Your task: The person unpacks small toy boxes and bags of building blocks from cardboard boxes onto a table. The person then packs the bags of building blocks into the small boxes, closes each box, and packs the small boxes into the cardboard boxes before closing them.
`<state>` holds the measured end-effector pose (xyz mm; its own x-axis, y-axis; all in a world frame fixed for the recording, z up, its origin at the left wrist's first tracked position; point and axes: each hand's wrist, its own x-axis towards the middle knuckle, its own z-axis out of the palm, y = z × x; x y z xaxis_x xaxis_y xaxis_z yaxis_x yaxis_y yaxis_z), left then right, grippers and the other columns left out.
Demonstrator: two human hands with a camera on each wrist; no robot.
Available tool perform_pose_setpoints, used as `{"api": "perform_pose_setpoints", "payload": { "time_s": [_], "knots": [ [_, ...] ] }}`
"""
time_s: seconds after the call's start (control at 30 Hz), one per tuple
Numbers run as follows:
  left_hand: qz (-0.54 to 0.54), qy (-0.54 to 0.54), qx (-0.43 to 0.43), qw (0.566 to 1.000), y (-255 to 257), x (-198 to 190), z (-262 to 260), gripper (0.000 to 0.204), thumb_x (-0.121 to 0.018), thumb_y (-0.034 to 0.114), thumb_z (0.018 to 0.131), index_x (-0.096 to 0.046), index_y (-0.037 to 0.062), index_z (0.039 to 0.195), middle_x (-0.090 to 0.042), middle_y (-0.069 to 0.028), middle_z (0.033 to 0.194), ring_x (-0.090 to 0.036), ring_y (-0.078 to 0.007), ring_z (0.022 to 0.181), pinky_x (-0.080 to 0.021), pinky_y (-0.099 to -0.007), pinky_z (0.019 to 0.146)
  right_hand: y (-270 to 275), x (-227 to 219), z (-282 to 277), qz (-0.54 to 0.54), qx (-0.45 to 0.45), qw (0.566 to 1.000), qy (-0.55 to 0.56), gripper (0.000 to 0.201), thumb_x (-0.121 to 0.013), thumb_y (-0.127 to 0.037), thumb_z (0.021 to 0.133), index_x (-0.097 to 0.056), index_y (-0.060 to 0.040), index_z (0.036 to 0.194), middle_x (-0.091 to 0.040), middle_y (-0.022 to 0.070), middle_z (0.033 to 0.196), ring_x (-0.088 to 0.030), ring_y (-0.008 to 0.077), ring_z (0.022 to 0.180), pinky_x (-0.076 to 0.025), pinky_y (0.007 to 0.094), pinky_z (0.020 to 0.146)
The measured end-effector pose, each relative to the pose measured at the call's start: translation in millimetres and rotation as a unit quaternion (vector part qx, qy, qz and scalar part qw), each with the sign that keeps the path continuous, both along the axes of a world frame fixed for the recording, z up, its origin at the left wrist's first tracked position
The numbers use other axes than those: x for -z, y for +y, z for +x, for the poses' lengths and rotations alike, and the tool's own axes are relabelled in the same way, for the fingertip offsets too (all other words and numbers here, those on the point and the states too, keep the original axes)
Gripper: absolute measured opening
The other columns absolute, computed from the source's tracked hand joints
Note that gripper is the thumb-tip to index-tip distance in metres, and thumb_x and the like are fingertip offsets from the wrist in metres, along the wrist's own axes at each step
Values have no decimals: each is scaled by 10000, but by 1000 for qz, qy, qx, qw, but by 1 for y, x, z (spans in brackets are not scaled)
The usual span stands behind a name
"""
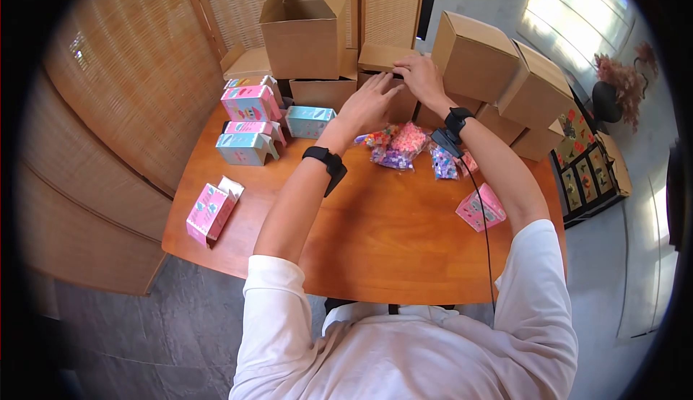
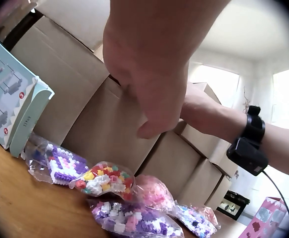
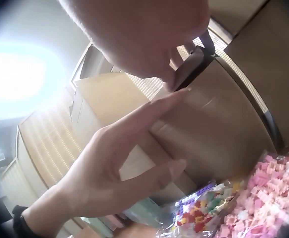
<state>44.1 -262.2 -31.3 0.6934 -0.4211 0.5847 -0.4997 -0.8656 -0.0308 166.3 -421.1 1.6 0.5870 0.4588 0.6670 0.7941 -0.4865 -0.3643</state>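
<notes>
At the back middle of the table stands a brown cardboard box (image 1: 388,100), with a dark gap under its lid flap (image 1: 381,56). My right hand (image 1: 421,79) is at that flap, fingers bent over its edge; in the right wrist view my thumb and fingers pinch there. The left hand (image 1: 368,104) touches the box's upper front, fingers stretched out and thumb spread away, as the right wrist view shows. Below both hands lie clear bags of small pieces: a pink bag (image 1: 409,140), a multicoloured bag (image 2: 107,181) and a purple-and-white bag (image 2: 134,218).
Pink and light-blue printed boxes (image 1: 249,104) sit at the back left. One pink box (image 1: 211,211) lies front left, another pink box (image 1: 481,207) at right. More cardboard boxes (image 1: 476,50) are stacked along the back. A cable (image 1: 485,227) hangs from the right wrist.
</notes>
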Motion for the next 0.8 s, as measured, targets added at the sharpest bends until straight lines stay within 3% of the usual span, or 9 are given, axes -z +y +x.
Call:
{"api": "perform_pose_setpoints", "payload": {
  "time_s": [0.1,0.2,0.27,0.4,0.47,0.6,0.7,0.77,0.8],
  "knots": [
    [-6,26,-12,1000,-2,-5,-15,652,-719,82,810,-541,63,1437,-464,-243,1520,-405,-416,1455,-366,-472,1216,0,-6,-11,-67,20,997,-29,223,-688,-192,914,-802,-45,1037,-757,178,1051,-691,387,994,-541,440,896],
    [-12,50,-24,998,-3,-4,-29,620,-713,93,834,-555,83,1434,-467,-246,1526,-400,-408,1467,-365,-471,1218,-1,7,-1,-141,25,989,-40,218,-652,-169,930,-796,-54,1047,-751,192,1026,-692,415,973,-541,484,883],
    [-16,53,-30,998,-3,-8,-45,590,-711,101,851,-567,88,1423,-478,-247,1517,-407,-407,1462,-369,-472,1214,-2,11,0,-141,-2,984,-107,206,-616,-137,909,-802,-69,966,-742,195,844,-718,412,881,-552,518,835],
    [-121,37,-7,992,2,-19,-97,516,-703,99,903,-585,75,1404,-499,-231,1506,-413,-409,1460,-373,-458,1206,-5,13,-3,-207,2,971,-119,182,-602,-98,890,-759,-15,929,-734,224,857,-715,420,892,-561,517,817],
    [-150,39,-7,988,12,-26,-133,508,-703,94,913,-585,74,1407,-503,-222,1506,-418,-406,1458,-375,-456,1203,-7,6,-12,-293,5,952,-89,317,-594,-117,937,-686,-3,1219,-711,250,1113,-671,430,1047,-530,515,922],
    [-173,24,-147,974,63,-31,-212,548,-729,82,911,-575,89,1437,-499,-196,1510,-428,-384,1451,-365,-465,1195,-15,-14,-23,-366,-2,930,-34,370,-611,-139,939,-636,1,1280,-679,255,1207,-645,427,1123,-521,509,961],
    [-114,-19,-264,957,132,-3,-269,611,-757,154,911,-533,97,1477,-489,-218,1512,-419,-400,1447,-349,-484,1192,-38,-41,-60,-256,-91,955,-117,411,-655,-197,949,-629,11,1302,-662,245,1285,-618,424,1199,-500,482,1030],
    [-78,50,-407,909,168,20,-308,779,-826,320,862,-466,81,1510,-480,-265,1493,-415,-448,1430,-344,-521,1177,-70,-49,-91,-159,-168,951,-205,411,-614,-220,983,-617,26,1313,-665,227,1299,-611,412,1217,-490,467,1039],
    [-74,60,-415,905,174,29,-323,779,-826,320,862,-466,81,1510,-480,-265,1493,-415,-448,1430,-344,-521,1177,-91,-61,-120,-169,-165,954,-182,425,-615,-232,996,-610,8,1347,-632,201,1378,-580,401,1271,-468,448,1077]
  ]
}}
